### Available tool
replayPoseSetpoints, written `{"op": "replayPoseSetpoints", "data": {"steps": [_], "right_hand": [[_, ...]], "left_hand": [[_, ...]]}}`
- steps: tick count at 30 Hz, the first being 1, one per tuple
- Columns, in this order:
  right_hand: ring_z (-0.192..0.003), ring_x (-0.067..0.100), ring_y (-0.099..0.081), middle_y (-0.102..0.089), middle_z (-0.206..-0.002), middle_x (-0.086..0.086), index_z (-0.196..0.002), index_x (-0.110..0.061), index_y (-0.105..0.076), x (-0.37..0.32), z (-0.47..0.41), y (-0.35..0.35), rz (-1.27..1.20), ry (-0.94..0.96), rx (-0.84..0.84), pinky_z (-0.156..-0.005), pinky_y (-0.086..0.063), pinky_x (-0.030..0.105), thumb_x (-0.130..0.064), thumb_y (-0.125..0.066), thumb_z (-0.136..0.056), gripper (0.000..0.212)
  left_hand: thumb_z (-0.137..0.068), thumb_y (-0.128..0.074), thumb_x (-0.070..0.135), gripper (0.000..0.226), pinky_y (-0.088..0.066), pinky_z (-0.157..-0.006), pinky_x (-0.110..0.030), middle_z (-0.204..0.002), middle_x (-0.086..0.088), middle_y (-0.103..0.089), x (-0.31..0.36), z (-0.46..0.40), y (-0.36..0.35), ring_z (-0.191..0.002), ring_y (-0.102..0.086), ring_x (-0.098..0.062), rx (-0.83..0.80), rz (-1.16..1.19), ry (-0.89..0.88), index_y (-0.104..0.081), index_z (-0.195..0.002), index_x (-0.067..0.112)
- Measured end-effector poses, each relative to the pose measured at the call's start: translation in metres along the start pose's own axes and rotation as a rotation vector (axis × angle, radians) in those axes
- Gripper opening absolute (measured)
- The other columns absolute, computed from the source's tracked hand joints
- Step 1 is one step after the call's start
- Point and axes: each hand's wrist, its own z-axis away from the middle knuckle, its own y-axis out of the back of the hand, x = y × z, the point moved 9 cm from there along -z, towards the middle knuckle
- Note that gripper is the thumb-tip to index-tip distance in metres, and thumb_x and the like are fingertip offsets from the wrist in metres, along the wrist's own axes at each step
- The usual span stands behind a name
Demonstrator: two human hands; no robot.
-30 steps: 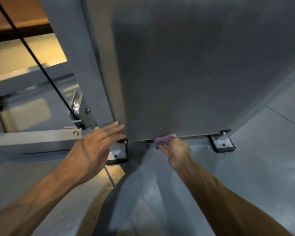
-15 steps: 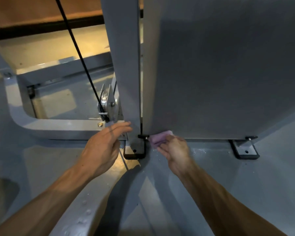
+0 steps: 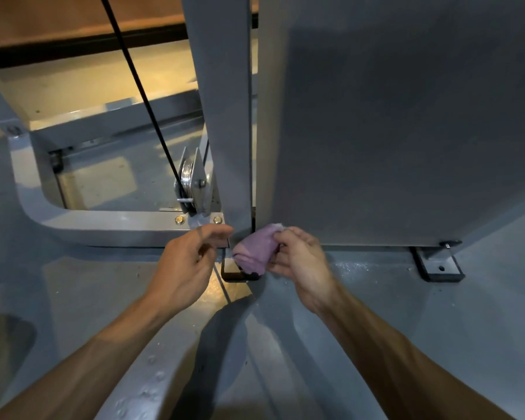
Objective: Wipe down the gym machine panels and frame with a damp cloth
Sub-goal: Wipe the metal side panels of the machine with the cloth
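Right hand lifting the cloth off the panel's bottom edge

Right hand is gripping the bunched purple cloth, fingers curled round its right side, and is holding it just in front of the foot of the grey upright post, above a black floor bracket. Left hand is hanging beside the cloth with its fingers loosely bent, grasping nothing; its fingertips are lying close to the base rail, and whether they are touching it cannot be told.

Half a second ago the cloth was lying flat against the lower left corner of the big grey panel, and a second ago it was further right along that bottom edge. Now it is gathered into a wad and is standing off the metal. My reading is that the pass along the panel's lower edge is finishing and the cloth is being refolded or carried over to the post and frame.

Counting outward: 2 hands, 1 cloth, 2 black floor brackets with the second under the panel's right corner, 2 brass bolts on the base rail, 1 pulley, 1 black cable running up from it, 1 post and 1 panel.
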Motion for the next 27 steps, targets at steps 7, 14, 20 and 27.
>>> {"op": "replayPoseSetpoints", "data": {"steps": [7,14,20,27], "right_hand": [[-0.087,0.029,-0.071,-0.072,-0.097,0.015,-0.101,-0.008,-0.060,0.000,0.014,-0.008,-0.127,-0.038,-0.224,-0.079,-0.060,0.045,0.005,-0.046,-0.096,0.020],[-0.087,0.028,-0.072,-0.070,-0.087,0.010,-0.089,-0.010,-0.059,-0.002,0.029,0.007,-0.003,-0.074,-0.255,-0.073,-0.062,0.039,-0.007,-0.063,-0.097,0.010],[-0.093,0.034,-0.075,-0.076,-0.097,0.015,-0.102,-0.001,-0.070,-0.006,0.030,0.027,-0.044,-0.113,-0.217,-0.084,-0.061,0.045,-0.017,-0.062,-0.098,0.018],[-0.082,0.026,-0.071,-0.074,-0.092,0.013,-0.103,-0.004,-0.073,-0.004,0.025,0.038,-0.009,-0.132,-0.155,-0.069,-0.059,0.035,-0.023,-0.066,-0.096,0.022]], "left_hand": [[-0.099,-0.064,0.022,0.025,-0.058,-0.071,-0.026,-0.081,-0.010,-0.068,0.002,0.004,-0.042,-0.075,-0.068,-0.016,-0.202,0.618,0.296,-0.069,-0.097,-0.002],[-0.099,-0.064,0.007,0.010,-0.053,-0.065,-0.020,-0.083,-0.015,-0.072,0.020,0.002,-0.045,-0.071,-0.068,-0.015,-0.242,0.558,0.174,-0.069,-0.103,-0.001],[-0.088,-0.071,0.003,0.050,-0.060,-0.083,-0.031,-0.118,-0.014,-0.072,0.032,0.012,-0.058,-0.098,-0.073,-0.024,-0.454,0.584,0.134,-0.061,-0.135,0.017],[-0.091,-0.075,0.018,0.048,-0.055,-0.082,-0.022,-0.113,0.015,-0.074,0.040,0.009,-0.061,-0.098,-0.070,-0.005,-0.354,0.327,0.010,-0.063,-0.134,0.035]]}}
